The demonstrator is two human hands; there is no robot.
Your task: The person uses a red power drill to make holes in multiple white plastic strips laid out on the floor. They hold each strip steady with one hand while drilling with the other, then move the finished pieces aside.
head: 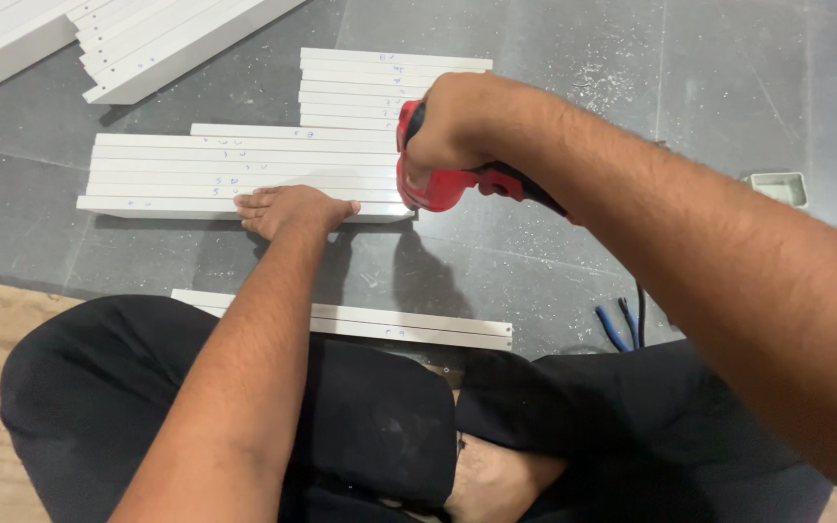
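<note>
Right hand [457,121] wrapped tight around the red power drill [438,179], nose pointing down at the right end of the front white strip [167,204]; left hand [293,208] pressed flat, fingers spread, on that same strip; more white strips [244,160] lie side by side behind it on the grey floor [554,252]; another strip [409,327] rests near the knees; a small white tray [780,186] sits well off right.

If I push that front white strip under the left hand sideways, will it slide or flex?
The front white strip looks flat, straight and smooth, so it would probably slide on the dusty grey floor rather than roll. Long and thin, it may flex slightly if lifted by one end. The left hand pressing flat likely steadies it.
</note>
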